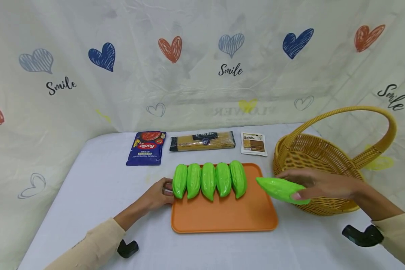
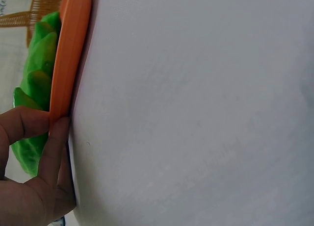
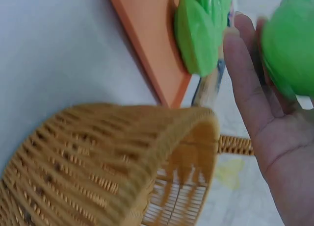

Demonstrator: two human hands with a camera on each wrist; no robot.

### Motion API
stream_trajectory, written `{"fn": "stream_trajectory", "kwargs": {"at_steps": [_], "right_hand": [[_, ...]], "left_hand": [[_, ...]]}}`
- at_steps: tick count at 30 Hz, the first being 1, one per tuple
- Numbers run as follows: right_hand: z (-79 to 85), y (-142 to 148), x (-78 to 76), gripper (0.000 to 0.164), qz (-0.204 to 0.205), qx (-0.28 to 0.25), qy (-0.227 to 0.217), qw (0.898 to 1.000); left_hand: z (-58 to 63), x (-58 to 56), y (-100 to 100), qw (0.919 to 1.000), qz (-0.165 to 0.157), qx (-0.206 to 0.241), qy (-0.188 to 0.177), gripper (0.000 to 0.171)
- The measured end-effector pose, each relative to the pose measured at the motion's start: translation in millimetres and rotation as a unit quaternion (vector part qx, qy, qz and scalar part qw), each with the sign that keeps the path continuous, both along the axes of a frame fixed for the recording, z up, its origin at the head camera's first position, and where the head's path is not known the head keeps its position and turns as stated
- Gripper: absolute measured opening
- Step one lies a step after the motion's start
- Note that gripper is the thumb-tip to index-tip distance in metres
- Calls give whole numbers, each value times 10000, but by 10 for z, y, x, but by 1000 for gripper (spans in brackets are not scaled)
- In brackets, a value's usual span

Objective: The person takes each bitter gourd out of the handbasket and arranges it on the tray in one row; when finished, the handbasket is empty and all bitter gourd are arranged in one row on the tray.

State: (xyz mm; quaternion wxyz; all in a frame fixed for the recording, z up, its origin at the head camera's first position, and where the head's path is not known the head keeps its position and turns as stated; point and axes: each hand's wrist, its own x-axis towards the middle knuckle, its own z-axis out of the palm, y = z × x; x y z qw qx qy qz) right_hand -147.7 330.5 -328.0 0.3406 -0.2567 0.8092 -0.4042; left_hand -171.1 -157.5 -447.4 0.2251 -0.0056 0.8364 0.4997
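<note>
My right hand (image 1: 318, 183) holds a bright green, lumpy bitter melon (image 1: 280, 189), its pointed end toward the tray. It hangs in front of the wicker basket's (image 1: 344, 157) left rim, overlapping the rim in the head view. In the right wrist view, the fingers lie along the held melon (image 3: 292, 44). My left hand (image 1: 158, 195) pinches the left edge of an orange tray (image 1: 222, 217), thumb on one side and fingers on the other of its rim (image 2: 68, 59). Several more bitter melons (image 1: 208, 182) lie side by side along the tray's back half.
Behind the tray lie a blue Barilla pouch (image 1: 146, 148), a pack of spaghetti (image 1: 204, 141) and a small white-and-brown packet (image 1: 253, 143). The basket's tall arched handle (image 1: 351, 108) rises at the right. A white cloth covers the table (image 1: 98, 176), with a heart-printed curtain (image 1: 195, 82) behind.
</note>
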Motion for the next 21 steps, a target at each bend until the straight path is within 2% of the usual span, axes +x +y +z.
{"fn": "stream_trajectory", "kwargs": {"at_steps": [6, 10, 15, 21], "right_hand": [[-55, -122, 18, 50, 79, -109, 347, 9993], [-91, -192, 31, 50, -29, -297, 317, 9991], [-147, -295, 16, 49, -156, -588, 497, 9969], [-193, -384, -4, 48, -325, -608, 671, 9954]], "left_hand": [[-17, 2, -2, 10000, 16, -22, 67, 70], [-21, 2, -3, 10000, 0, -12, 88, 70], [-19, -1, -8, 10000, -8, -22, 69, 71], [-24, 0, -8, 10000, -17, -7, 78, 71]]}}
